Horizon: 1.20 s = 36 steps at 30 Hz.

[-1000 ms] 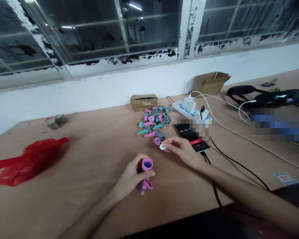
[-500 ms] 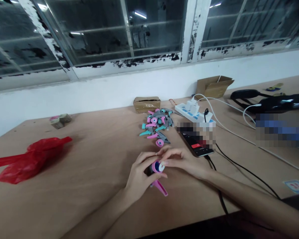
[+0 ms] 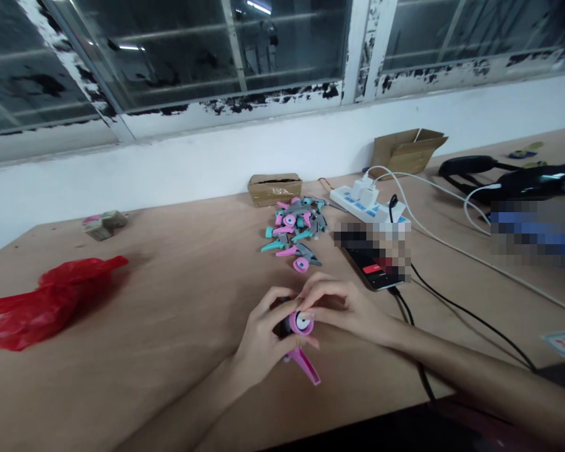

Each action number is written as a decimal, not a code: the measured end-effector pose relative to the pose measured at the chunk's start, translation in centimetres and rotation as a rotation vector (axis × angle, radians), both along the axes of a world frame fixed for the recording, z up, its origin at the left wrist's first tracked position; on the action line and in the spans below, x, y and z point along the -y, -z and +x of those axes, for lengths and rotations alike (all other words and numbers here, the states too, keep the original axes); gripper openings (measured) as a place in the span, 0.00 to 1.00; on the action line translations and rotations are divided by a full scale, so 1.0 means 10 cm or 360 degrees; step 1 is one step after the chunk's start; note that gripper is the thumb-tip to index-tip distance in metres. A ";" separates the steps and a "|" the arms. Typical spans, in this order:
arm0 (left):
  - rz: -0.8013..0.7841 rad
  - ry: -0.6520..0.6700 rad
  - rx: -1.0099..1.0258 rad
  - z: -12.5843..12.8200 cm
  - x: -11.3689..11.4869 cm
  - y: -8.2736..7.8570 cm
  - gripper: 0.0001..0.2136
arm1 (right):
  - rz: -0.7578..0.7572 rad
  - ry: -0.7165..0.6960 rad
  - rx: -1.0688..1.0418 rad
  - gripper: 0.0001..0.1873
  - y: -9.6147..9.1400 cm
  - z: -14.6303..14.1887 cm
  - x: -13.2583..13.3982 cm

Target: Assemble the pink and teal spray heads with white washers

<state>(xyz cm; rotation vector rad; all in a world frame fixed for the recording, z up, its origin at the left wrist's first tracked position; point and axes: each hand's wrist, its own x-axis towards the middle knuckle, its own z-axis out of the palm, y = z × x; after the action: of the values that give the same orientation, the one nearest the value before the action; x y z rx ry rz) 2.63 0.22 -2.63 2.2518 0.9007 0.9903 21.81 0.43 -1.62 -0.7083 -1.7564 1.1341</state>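
Head view: near the desk's [image 3: 169, 301] front edge, the left hand [image 3: 258, 336] grips the pink piece [image 3: 307, 367], lever slanting edgeward, while the right hand [image 3: 353, 309], fingers narrowed, holds the disc [image 3: 302, 322] at its mouth.

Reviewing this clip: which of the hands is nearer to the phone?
Right. The right hand is just short of the phone, toward the person and slightly left; the left hand is farther left, holding a pink piece.
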 end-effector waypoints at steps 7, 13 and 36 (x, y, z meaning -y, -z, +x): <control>-0.0076 0.0016 -0.0027 0.01 -0.01 -0.01 0.13 | 0.0137 0.0042 0.0096 0.05 0.03 -0.01 -0.02; -0.0189 0.0081 -0.0028 0.01 -0.02 -0.04 0.13 | 0.0407 0.0085 0.0192 0.06 0.06 0.02 -0.02; -0.0162 0.0074 -0.0107 -0.04 -0.01 -0.01 0.13 | 0.0783 0.0200 0.0642 0.08 -0.10 0.07 0.04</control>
<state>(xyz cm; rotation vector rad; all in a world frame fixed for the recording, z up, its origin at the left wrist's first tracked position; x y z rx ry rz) 2.23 0.30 -2.54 2.2214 0.9021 0.8338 22.53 0.08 -0.59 -0.7585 -2.1814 0.4550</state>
